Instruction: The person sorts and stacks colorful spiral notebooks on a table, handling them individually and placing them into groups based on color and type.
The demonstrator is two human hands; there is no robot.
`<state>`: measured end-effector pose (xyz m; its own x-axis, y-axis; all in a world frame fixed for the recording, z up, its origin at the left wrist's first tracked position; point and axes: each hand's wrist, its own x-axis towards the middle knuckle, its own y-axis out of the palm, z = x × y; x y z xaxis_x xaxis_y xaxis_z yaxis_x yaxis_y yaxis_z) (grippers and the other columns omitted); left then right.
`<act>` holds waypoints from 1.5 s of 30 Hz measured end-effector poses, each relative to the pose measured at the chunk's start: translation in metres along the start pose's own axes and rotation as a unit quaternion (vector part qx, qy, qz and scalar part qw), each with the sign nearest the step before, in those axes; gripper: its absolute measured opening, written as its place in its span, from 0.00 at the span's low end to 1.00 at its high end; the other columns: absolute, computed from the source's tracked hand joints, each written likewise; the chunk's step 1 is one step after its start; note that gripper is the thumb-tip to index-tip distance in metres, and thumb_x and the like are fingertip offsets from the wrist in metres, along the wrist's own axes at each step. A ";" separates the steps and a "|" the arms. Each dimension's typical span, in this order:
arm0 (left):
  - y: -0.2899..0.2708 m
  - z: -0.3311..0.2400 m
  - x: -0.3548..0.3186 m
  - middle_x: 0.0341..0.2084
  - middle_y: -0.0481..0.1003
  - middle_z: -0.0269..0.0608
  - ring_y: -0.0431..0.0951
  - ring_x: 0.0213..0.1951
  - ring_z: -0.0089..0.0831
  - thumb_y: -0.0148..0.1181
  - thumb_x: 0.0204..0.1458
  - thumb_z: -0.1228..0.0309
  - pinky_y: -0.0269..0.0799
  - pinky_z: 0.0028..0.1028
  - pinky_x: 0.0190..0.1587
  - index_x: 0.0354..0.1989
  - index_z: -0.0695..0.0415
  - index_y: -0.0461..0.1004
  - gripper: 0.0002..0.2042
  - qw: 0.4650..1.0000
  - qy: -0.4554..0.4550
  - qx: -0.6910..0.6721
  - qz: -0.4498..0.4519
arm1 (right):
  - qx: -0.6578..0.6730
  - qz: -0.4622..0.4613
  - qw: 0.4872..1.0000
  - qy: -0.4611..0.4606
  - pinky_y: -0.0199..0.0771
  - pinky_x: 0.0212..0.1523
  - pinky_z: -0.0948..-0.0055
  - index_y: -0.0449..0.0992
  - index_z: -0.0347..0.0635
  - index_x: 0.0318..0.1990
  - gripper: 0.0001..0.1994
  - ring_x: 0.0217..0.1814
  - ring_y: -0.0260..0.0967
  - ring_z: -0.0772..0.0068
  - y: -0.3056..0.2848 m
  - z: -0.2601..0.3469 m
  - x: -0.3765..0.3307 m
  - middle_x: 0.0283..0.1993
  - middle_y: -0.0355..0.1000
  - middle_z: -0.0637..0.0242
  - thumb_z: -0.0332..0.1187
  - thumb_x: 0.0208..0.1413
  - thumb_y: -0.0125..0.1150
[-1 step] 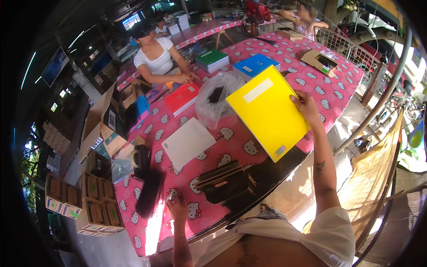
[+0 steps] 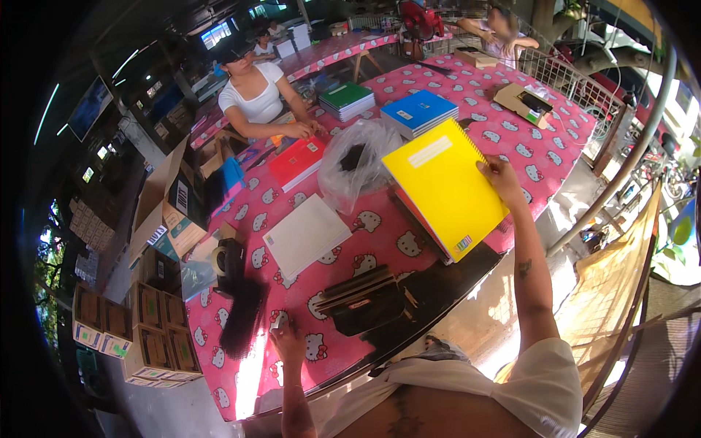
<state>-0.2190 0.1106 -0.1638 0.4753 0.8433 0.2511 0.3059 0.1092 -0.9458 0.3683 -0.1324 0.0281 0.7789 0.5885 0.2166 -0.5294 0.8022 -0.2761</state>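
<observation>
My right hand (image 2: 502, 177) grips the spiral edge of a yellow notebook (image 2: 442, 193). The notebook is tilted at the table's near right, over other notebooks whose edges show below its left side. At the near edge of the table, my left hand (image 2: 288, 340) rests with its fingers curled; a small pale spot shows at the fingertips, but I cannot make out what it is. Ahead of it lies a whitish notebook stack (image 2: 307, 235). A clear plastic bag (image 2: 343, 179) sits between the red notebooks (image 2: 298, 162) and the yellow one.
Blue notebooks (image 2: 420, 112) and green notebooks (image 2: 346, 99) stand farther back on the pink table cover (image 2: 504, 95). A black tray-like object (image 2: 365, 306) lies near me, beside a tape roll (image 2: 219, 260). Cartons (image 2: 157, 328) stand at left. A co-worker (image 2: 255, 95) handles the red notebooks.
The yellow notebook has lowered and shifted slightly right, its left edge now over the notebooks beneath. My right hand moved down with it; my left hand stays about where it was.
</observation>
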 end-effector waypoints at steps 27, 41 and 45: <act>-0.150 -0.295 0.081 0.76 0.45 0.28 0.39 0.76 0.43 0.41 0.55 0.30 0.32 0.65 0.68 0.75 0.32 0.51 0.40 0.842 0.501 0.158 -0.121 | 0.292 0.481 0.827 -0.020 0.78 0.55 0.66 0.76 0.30 0.54 0.12 0.52 0.78 0.66 0.069 0.074 -0.057 0.50 0.79 0.56 0.26 0.66 0.55; -0.171 -0.293 0.081 0.77 0.43 0.29 0.38 0.77 0.35 0.41 0.55 0.31 0.20 0.64 0.70 0.76 0.35 0.48 0.41 0.791 0.550 0.234 -0.128 | 0.185 0.517 0.830 -0.102 0.80 0.49 0.73 0.80 0.32 0.48 0.11 0.44 0.80 0.73 0.059 0.100 -0.048 0.43 0.81 0.61 0.29 0.64 0.61; -0.181 -0.289 0.084 0.77 0.44 0.29 0.40 0.77 0.37 0.43 0.55 0.32 0.26 0.65 0.70 0.75 0.35 0.49 0.41 0.785 0.581 0.190 -0.102 | 0.050 0.535 0.818 -0.203 0.80 0.46 0.74 0.80 0.33 0.48 0.10 0.42 0.81 0.73 0.054 0.118 -0.042 0.42 0.82 0.61 0.29 0.63 0.61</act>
<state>0.0037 0.0091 0.0882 0.9472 -0.2381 0.2148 0.3105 0.5141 -0.7996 0.2677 -0.1022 0.1144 -0.3143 0.9283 0.1987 -0.8758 -0.2028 -0.4380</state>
